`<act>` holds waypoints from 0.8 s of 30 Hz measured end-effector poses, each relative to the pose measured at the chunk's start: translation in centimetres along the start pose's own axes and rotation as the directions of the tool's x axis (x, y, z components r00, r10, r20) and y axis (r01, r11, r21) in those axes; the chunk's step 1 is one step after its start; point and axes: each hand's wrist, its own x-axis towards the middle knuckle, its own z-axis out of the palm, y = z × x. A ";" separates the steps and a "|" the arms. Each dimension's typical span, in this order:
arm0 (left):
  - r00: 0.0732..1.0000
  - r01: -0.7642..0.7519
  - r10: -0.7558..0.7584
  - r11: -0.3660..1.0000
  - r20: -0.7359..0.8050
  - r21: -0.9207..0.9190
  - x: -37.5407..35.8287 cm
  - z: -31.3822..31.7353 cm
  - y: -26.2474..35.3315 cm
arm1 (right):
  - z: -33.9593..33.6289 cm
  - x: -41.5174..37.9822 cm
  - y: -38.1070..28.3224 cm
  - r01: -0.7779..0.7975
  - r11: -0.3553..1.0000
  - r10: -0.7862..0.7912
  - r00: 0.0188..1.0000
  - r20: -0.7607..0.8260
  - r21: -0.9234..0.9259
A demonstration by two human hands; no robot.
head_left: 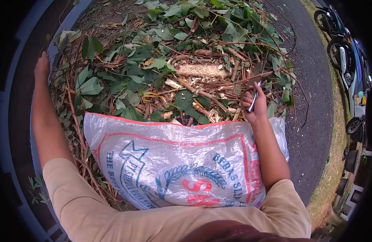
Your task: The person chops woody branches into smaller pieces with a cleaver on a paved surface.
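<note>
My right hand [254,104] is wrapped round the silver handle of a large knife [256,86]. Its dark blade points away over the chopped stems and is partly lost among them. Far to the left, my left hand [42,67] is stretched out, fingers closed at a thin branch [53,35] that runs upward; the grip itself is small and hard to see. Between the hands lies a pale, scarred length of wood [204,71], with cut stem pieces [200,90] and chips around it. Green leaves [153,52] spread in a heap beyond and to the left.
A white woven sack [182,161] with red and blue print covers my lap. Long brown stems [75,117] lie along the left side. Asphalt [311,101] runs down the right, then a grass strip [333,121] and parked motorcycles [347,60].
</note>
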 end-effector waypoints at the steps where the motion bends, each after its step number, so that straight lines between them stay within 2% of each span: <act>1: 0.999 0.047 -0.048 0.999 -0.008 -0.020 0.6 -0.4 -0.4 | -0.1 -0.2 -0.2 0.020 1.000 -0.020 1.000 0.006 0.006; 3: 0.995 0.093 -0.092 0.996 0.032 -0.015 2.3 2.5 -2.2 | 0.2 -0.1 0.1 0.023 0.999 -0.025 0.999 -0.037 -0.047; 5: 0.996 -0.011 0.007 0.999 0.086 0.048 5.4 11.4 -6.5 | 0.1 0.0 0.8 0.020 0.999 -0.021 0.999 -0.033 -0.031; 7: 0.969 0.139 -0.115 0.985 0.217 -0.099 4.9 16.2 -4.3 | 0.5 0.1 1.0 -0.006 0.992 -0.009 0.993 -0.114 -0.128; 9: 0.939 0.269 -0.235 0.956 0.250 -0.113 2.9 19.3 0.3 | 1.0 -0.3 1.1 -0.006 0.990 -0.011 0.993 -0.120 -0.144; 10: 0.890 0.400 -0.334 0.898 0.311 -0.182 0.5 17.1 5.3 | 1.2 -0.4 1.1 -0.004 0.988 -0.015 0.993 -0.121 -0.152; 11: 0.845 0.480 -0.401 0.860 0.353 -0.173 -2.2 14.1 10.4 | 1.3 -0.4 1.1 -0.001 0.987 -0.019 0.993 -0.121 -0.158; 12: 0.826 0.488 -0.379 0.851 0.418 -0.192 -4.7 10.7 15.5 | 1.4 -0.3 1.2 0.019 0.984 -0.042 0.991 -0.125 -0.179; 14: 0.920 0.340 -0.261 0.902 0.292 -0.266 -7.8 7.5 23.3 | 0.4 0.2 1.4 0.034 0.981 -0.054 0.993 -0.100 -0.191; 15: 0.969 0.219 -0.163 0.913 0.184 -0.345 -9.9 4.6 27.4 | 0.6 -0.1 1.5 0.040 0.975 -0.064 0.992 -0.106 -0.217; 16: 0.994 0.039 0.007 0.911 0.110 -0.409 -11.9 2.0 31.0 | 0.3 0.2 1.5 0.030 0.976 -0.048 0.996 -0.081 -0.218; 18: 0.967 -0.255 0.221 0.835 -0.128 -0.487 -16.0 -2.7 38.3 | -0.6 0.8 1.4 0.019 0.974 -0.035 0.997 -0.068 -0.225; 19: 0.897 -0.441 0.351 0.751 -0.269 -0.491 -18.5 -6.1 41.5 | -0.4 1.0 1.5 0.023 0.974 -0.039 0.997 -0.069 -0.226; 21: 0.758 -0.646 0.533 0.532 -0.377 -0.547 -23.6 -11.9 47.7 | 0.5 0.4 1.8 0.051 0.967 -0.072 0.995 -0.075 -0.249; 22: 0.629 -0.763 0.641 0.398 -0.441 -0.509 -26.3 -14.5 50.3 | 0.5 0.6 1.8 0.076 0.955 -0.099 0.993 -0.065 -0.286; 23: 0.513 -0.806 0.749 0.252 -0.420 -0.535 -29.0 -17.0 52.7 | 0.2 1.0 1.9 0.099 0.941 -0.124 0.991 -0.057 -0.324; 24: 0.437 -0.848 0.764 0.175 -0.474 -0.500 -31.8 -18.9 55.2 | -0.2 1.5 1.9 0.103 0.942 -0.121 0.992 -0.037 -0.319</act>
